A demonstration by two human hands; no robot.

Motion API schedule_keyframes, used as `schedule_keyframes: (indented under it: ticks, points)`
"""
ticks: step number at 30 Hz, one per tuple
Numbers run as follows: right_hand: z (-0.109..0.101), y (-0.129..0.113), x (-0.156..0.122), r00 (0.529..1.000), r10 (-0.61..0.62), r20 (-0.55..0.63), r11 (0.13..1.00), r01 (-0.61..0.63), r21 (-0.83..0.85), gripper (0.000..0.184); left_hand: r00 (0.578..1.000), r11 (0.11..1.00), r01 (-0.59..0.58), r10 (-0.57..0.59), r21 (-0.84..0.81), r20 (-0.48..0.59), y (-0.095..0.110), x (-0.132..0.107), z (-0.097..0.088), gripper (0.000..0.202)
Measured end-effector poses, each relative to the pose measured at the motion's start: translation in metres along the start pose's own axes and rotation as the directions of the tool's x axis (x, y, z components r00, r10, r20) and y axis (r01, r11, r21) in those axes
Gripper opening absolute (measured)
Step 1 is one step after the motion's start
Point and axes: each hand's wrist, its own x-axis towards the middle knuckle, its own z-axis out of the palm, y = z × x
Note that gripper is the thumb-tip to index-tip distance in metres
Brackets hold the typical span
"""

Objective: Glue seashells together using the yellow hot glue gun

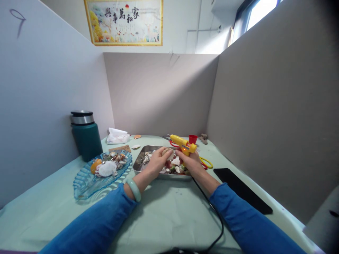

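1. At mid-desk I see a rectangular steel tray (137,164) of mixed shells. My left hand (158,160) has its grip pinched on a pale shell (167,152) just above it.
2. My right hand (191,163) has its grip closed round a yellow glue gun (182,143), beside that shell.
3. To the left, a blue leaf-shaped glass dish (84,187) holds more shells.
4. The pale green desk (164,211) stands between grey partition walls (159,91).

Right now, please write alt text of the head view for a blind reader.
Over a metal tray of shells, the left hand holds a shell and the right hand holds a yellow glue gun. A blue dish holding more lies left of it.
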Motion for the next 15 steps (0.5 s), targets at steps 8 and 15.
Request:
schedule_keyframes:
  ticks: [8, 15]
  points:
    - [0.000, 0.008, 0.001, 1.000, 0.004, 0.010, 1.000, -0.004, 0.015, 0.037, 0.999, 0.998, -0.031, 0.032, 0.046, -0.016, 0.004, -0.002, 0.001, 0.037]
    - [-0.001, -0.002, -0.001, 0.999, -0.016, 0.051, 1.000, 0.016, -0.004, 0.036, 1.000, 0.999, -0.030, 0.030, 0.040, -0.008, 0.003, -0.003, 0.001, 0.039]
